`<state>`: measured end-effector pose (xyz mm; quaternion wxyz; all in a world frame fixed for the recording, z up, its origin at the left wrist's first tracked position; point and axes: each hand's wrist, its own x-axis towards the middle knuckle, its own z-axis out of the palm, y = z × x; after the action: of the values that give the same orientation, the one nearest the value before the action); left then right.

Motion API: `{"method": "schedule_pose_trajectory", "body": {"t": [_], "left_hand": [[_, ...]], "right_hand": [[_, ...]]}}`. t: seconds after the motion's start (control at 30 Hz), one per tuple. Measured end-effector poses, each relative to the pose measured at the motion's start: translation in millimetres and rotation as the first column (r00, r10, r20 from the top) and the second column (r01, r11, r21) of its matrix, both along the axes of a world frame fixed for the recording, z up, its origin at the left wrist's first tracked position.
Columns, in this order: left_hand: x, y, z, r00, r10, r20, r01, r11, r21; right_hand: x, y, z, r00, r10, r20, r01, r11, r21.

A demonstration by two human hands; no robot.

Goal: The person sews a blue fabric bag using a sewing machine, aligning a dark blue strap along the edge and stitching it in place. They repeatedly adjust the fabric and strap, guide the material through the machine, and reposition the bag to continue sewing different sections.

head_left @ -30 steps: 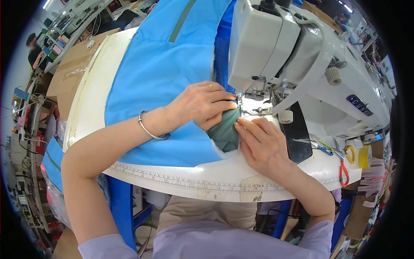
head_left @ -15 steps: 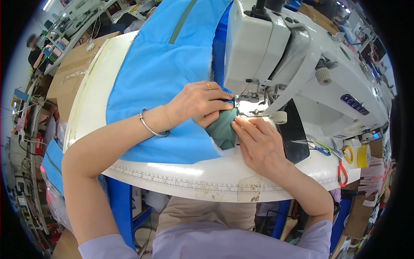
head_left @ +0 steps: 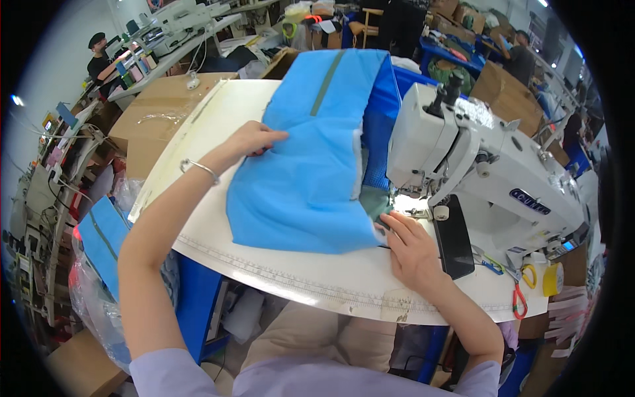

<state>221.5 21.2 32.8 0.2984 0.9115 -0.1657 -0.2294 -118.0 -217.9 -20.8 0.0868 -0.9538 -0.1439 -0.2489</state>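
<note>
Two bare hands working one piece of blue fabric (head_left: 304, 165), lying on the white sewing table (head_left: 218, 225) between them and running its long axis from the near right, by the needle, up and away toward the far centre. Left hand (head_left: 254, 139) resting flat at the fabric's left edge, fingers stretched out and pressing the cloth onto the tabletop, a thin bracelet (head_left: 198, 169) circling the wrist. Right hand (head_left: 413, 251) sitting much nearer the needle area, fingers spread loosely, fingertips touching the fabric's near right corner just in front of the presser foot; whether pinching or only pressing, impossible to tell from here. Stitching end therefore lying to the right, closest to the right hand, with the bulk of the cloth spreading leftward and away toward the left hand.

Looking smooth and thin, bright blue, with a grey-green strip (head_left: 327, 83) running lengthwise along the far part and a darker blue mesh layer showing at the right fold beside the white sewing machine (head_left: 476, 165). Some grey-green cloth bunching under the machine head. Printed ruler markings running along the table's near edge. Red-handled scissors (head_left: 519, 301) lying at the far right, well apart from both hands.
</note>
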Motion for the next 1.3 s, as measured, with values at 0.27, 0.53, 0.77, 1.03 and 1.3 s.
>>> {"method": "schedule_pose_trajectory", "body": {"t": [0.27, 0.53, 0.77, 1.03, 1.3], "left_hand": [[9.3, 3.9, 6.5, 0.998, 0.051, -0.029, -0.054, 0.991, -0.12], [-140.1, 96.6, 156.4, 0.976, -0.203, -0.076, -0.027, 0.234, -0.972], [-256.5, 255.1, 41.5, 0.951, 0.188, -0.248, -0.293, 0.277, -0.915], [-276.3, 136.2, 71.8, 0.594, -0.011, 0.805, 0.588, 0.688, -0.425], [-206.4, -77.0, 0.5, 0.072, -0.738, 0.671, 0.9, 0.338, 0.274]], "right_hand": [[-4.3, 1.6, -11.1, 0.99, -0.042, -0.131, 0.07, 0.973, 0.219], [-6.7, 63.8, 6.3, 0.981, 0.024, -0.191, 0.07, 0.877, 0.475], [-58.9, 132.3, -4.7, 0.937, 0.348, 0.017, -0.312, 0.817, 0.485], [-92.0, 173.1, -39.4, 0.945, 0.292, 0.145, -0.319, 0.922, 0.22], [-111.9, 177.5, -25.8, 0.96, 0.251, 0.122, -0.273, 0.756, 0.595]]}}
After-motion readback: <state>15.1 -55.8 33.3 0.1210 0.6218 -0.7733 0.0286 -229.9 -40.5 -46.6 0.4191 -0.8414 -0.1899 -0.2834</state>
